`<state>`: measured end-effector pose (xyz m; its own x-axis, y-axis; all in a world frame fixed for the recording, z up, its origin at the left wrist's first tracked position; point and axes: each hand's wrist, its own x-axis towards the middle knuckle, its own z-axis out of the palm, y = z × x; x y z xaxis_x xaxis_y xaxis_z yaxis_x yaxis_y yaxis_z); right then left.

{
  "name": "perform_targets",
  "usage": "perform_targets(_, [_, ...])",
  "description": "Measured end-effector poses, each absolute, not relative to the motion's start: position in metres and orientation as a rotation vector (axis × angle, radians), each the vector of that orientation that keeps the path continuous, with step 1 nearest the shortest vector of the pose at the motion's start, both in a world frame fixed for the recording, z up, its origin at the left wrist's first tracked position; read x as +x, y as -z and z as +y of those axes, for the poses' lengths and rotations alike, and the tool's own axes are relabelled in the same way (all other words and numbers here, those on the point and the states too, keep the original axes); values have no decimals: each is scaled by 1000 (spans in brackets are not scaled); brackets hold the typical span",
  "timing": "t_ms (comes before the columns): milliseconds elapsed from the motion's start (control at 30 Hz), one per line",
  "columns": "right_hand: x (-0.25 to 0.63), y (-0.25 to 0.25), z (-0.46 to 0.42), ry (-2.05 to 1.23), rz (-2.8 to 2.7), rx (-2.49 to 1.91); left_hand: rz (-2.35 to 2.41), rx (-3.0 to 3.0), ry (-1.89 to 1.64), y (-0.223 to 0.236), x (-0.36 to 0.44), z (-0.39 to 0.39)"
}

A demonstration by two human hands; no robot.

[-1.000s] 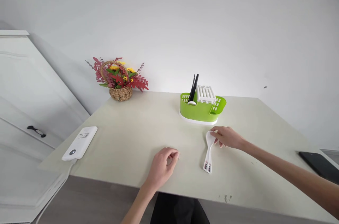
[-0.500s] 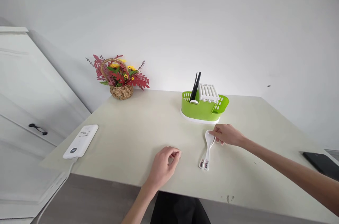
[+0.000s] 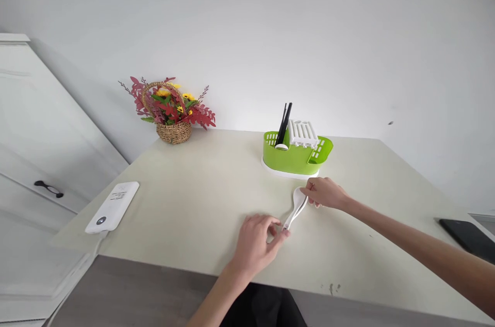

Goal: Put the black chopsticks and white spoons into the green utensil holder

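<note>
Two white spoons lie together near the table's middle, their bowls pointing away from me and their handles toward me. My right hand pinches them at the bowl end, with the fingers curled on the right side. At the handle ends, the thumb and fingers of my left hand close in and cover the printed tips. Just beyond my right hand stands a green cutlery holder on a white base. Black chopsticks lean upright in its left part, and a white slotted rack sits over its middle.
A wicker basket of artificial flowers stands at the back left by the wall. A white power bank with a cable lies at the left edge. A black phone rests at the far right. White cabinet doors flank the left side.
My left hand has moved right and forward onto the handle ends. The two handles have come together, and the spoons have turned slightly. My right hand stays at the bowls.
</note>
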<state>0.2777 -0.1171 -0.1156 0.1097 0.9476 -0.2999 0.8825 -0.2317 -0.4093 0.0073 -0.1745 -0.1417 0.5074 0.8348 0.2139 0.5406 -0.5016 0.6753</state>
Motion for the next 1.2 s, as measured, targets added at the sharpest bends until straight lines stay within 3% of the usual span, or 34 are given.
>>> perform_targets(600, [275, 135, -121, -1043, -1731, -1971, 1430, 2317, -548, 148, 29, -168])
perform_targets(1200, [284, 140, -136, -1092, -1659, -1800, 1563, 2352, -313, 136, 18, -159])
